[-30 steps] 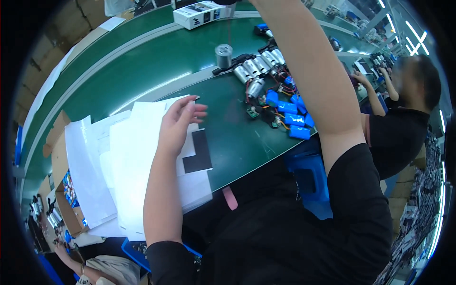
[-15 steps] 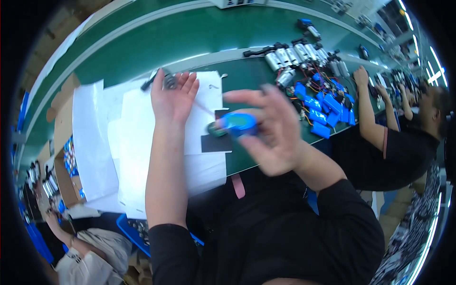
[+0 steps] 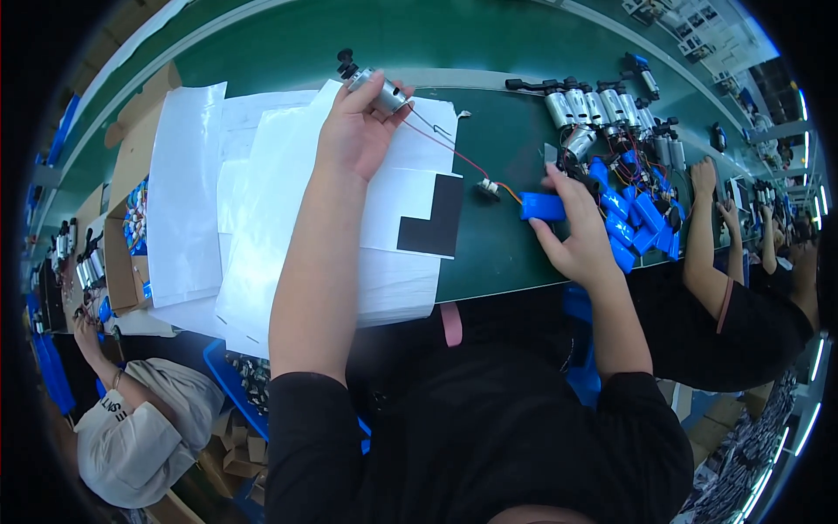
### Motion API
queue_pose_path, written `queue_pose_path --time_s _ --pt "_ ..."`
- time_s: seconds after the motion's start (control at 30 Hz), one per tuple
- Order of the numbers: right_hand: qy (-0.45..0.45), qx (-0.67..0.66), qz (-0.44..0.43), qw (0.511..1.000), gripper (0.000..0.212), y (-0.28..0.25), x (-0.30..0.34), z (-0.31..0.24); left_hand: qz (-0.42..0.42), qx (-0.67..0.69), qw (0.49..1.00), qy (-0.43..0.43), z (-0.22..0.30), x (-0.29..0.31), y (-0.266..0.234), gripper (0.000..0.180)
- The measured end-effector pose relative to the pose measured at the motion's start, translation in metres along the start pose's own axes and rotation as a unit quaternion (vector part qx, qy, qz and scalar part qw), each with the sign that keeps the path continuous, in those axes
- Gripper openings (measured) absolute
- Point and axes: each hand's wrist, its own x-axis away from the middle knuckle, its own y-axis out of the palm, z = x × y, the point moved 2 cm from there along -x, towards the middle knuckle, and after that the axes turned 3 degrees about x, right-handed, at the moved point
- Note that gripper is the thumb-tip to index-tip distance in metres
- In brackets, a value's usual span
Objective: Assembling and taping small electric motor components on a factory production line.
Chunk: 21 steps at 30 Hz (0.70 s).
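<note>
My left hand (image 3: 356,131) is closed round a silver cylindrical motor (image 3: 379,93), which tilts over the far edge of the white sheets (image 3: 262,201). A black fitting (image 3: 346,63) sticks out of the motor's far end. Red and dark wires run from the motor to a small round part (image 3: 489,189) above the green table. Orange wires join that part to a blue wrapped battery pack (image 3: 542,207). My right hand (image 3: 576,231) grips the pack's right end between thumb and fingers, just left of a pile of similar blue packs (image 3: 646,212).
Several silver motors (image 3: 602,106) with black ends lie in a row at the right. Black patches (image 3: 428,229) mark the sheets. An open cardboard box (image 3: 127,266) stands at the left, above a blue bin (image 3: 229,384). Co-workers sit on both sides; one's forearm (image 3: 701,227) is near the pile.
My right hand has moved right with the blue battery pack, away from the sheets. My left hand has turned, so the motor shows more plainly. The view has shifted too.
</note>
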Motion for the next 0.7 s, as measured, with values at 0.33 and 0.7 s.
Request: queue_pose_path --time_s 0.33,0.7 --pt "0.000 0.054 -0.148 0.987 0.072 -0.002 -0.016 -0.013 0.117 0.024 0.993 0.003 0.011 0.006 0.000 0.030" --pt "-0.048 -0.300 0.078 0.950 0.028 0.010 -0.123 -0.038 -0.009 -0.307 0.951 -0.024 -0.007 0.012 0.014 0.034"
